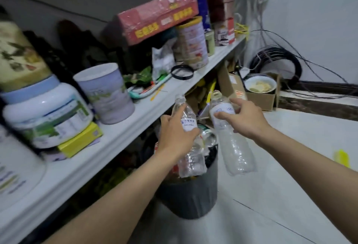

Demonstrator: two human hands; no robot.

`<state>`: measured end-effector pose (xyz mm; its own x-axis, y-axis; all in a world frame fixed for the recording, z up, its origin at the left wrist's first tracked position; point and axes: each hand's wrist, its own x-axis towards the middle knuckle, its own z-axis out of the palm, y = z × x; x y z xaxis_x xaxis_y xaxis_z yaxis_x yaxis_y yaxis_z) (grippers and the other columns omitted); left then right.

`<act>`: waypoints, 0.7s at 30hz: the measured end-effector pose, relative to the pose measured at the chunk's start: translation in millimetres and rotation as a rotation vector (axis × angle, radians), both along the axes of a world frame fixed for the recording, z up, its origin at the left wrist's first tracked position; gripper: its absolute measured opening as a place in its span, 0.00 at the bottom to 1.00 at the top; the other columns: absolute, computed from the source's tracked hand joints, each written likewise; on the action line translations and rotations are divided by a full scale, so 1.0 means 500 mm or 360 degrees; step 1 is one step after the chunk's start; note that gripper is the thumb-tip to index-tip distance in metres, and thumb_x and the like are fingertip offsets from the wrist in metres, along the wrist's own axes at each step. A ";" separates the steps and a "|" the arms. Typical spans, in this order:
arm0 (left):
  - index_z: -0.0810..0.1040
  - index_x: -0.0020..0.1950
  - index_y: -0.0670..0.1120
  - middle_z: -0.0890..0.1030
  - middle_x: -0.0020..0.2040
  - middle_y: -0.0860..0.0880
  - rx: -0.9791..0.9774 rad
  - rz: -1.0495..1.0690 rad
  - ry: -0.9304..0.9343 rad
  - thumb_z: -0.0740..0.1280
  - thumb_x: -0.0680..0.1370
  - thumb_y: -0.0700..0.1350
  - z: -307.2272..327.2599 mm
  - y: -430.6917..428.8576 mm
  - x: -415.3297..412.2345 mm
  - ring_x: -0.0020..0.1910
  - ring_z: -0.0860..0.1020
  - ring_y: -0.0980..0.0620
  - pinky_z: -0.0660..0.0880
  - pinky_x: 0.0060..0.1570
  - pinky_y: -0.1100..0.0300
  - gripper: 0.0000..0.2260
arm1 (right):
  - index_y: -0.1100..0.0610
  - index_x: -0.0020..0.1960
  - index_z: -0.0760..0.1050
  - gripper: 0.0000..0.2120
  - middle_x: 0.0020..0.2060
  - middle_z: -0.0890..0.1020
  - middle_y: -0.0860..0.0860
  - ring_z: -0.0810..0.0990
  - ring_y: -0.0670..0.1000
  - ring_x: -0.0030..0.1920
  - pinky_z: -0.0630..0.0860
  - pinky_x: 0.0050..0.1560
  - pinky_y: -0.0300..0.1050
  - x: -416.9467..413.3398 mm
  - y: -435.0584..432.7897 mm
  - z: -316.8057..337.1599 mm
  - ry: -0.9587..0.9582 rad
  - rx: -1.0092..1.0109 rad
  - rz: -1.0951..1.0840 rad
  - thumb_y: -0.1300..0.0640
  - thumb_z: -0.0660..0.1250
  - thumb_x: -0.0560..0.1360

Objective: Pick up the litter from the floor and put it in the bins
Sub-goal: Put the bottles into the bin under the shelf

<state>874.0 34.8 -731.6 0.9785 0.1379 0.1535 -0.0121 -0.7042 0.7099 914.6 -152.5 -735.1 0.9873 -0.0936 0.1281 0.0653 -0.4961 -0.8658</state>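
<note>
A first bottle [189, 120] is gripped by the left hand [175, 134] above the full bin [190, 198], a second bottle [235, 152] by the right hand [247, 118]; a shelf [116, 147] stands close.

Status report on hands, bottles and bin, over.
Left hand grips clear bottle; right hand grips second bottle. Both at grey bin, not yet dropped. Bin already heaped to rim; shelf close alongside.

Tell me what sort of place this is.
Likely a household storeroom or utility corner: a shelf crammed with tins and boxes, loose coiled cables, and an overfull bin.
</note>
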 end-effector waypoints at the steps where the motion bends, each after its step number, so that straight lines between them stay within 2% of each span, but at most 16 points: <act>1: 0.57 0.76 0.63 0.63 0.59 0.51 0.0007 0.0022 0.0003 0.68 0.74 0.50 -0.004 0.020 -0.003 0.45 0.70 0.57 0.66 0.41 0.69 0.33 | 0.54 0.69 0.72 0.36 0.57 0.80 0.52 0.79 0.55 0.55 0.79 0.53 0.57 0.003 0.023 0.004 0.0008 0.0007 0.0017 0.41 0.76 0.65; 3: 0.56 0.76 0.62 0.63 0.58 0.51 0.0021 0.0044 0.0016 0.68 0.75 0.51 -0.016 0.050 -0.008 0.44 0.68 0.58 0.64 0.38 0.74 0.33 | 0.51 0.68 0.73 0.40 0.58 0.80 0.50 0.80 0.53 0.55 0.81 0.52 0.56 0.009 0.060 0.010 0.0019 -0.0006 0.0065 0.35 0.74 0.60; 4: 0.56 0.76 0.62 0.63 0.58 0.51 0.0019 0.0046 0.0027 0.68 0.75 0.51 -0.022 0.060 -0.010 0.45 0.68 0.57 0.64 0.42 0.72 0.33 | 0.50 0.68 0.73 0.42 0.58 0.80 0.50 0.80 0.53 0.55 0.81 0.51 0.56 0.012 0.075 0.010 0.0028 0.0001 0.0087 0.34 0.74 0.58; 7: 0.56 0.76 0.62 0.63 0.58 0.50 0.0008 0.0059 0.0055 0.69 0.75 0.51 -0.045 0.081 -0.014 0.54 0.70 0.52 0.69 0.52 0.63 0.34 | 0.53 0.71 0.69 0.40 0.57 0.79 0.53 0.79 0.55 0.55 0.80 0.52 0.57 0.017 0.105 0.013 0.0074 0.0041 0.0119 0.39 0.76 0.63; 9: 0.56 0.76 0.62 0.62 0.59 0.51 0.0048 0.0057 0.0062 0.69 0.75 0.51 -0.055 0.089 -0.011 0.58 0.70 0.49 0.74 0.57 0.55 0.34 | 0.53 0.71 0.69 0.39 0.55 0.80 0.54 0.81 0.56 0.52 0.81 0.50 0.56 0.021 0.116 0.011 0.0076 0.0059 0.0135 0.42 0.76 0.65; 11: 0.56 0.75 0.63 0.61 0.59 0.52 0.0089 0.0017 0.0050 0.70 0.74 0.51 -0.059 0.093 -0.009 0.59 0.70 0.49 0.76 0.56 0.50 0.34 | 0.53 0.72 0.68 0.41 0.56 0.80 0.54 0.81 0.56 0.52 0.81 0.50 0.56 0.023 0.122 0.011 0.0084 0.0052 0.0129 0.40 0.76 0.64; 15: 0.57 0.73 0.66 0.61 0.62 0.53 0.0153 -0.0084 -0.0012 0.70 0.74 0.50 -0.062 0.100 -0.008 0.60 0.70 0.49 0.76 0.56 0.49 0.33 | 0.51 0.71 0.69 0.42 0.60 0.79 0.52 0.80 0.54 0.56 0.78 0.56 0.56 0.035 0.118 0.022 0.0044 0.0002 0.0109 0.37 0.75 0.61; 21: 0.57 0.73 0.67 0.60 0.66 0.53 0.0255 -0.0173 -0.0080 0.69 0.75 0.49 -0.055 0.107 -0.003 0.65 0.65 0.49 0.74 0.60 0.50 0.33 | 0.53 0.72 0.68 0.36 0.60 0.79 0.51 0.79 0.52 0.55 0.77 0.58 0.53 0.051 0.105 0.047 -0.0056 0.0006 0.0062 0.45 0.76 0.68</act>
<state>872.8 88.4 -759.2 0.9769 0.0014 0.2138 -0.1270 -0.8009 0.5852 940.1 -100.2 -711.7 0.9852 -0.0556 0.1624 0.1150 -0.4892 -0.8646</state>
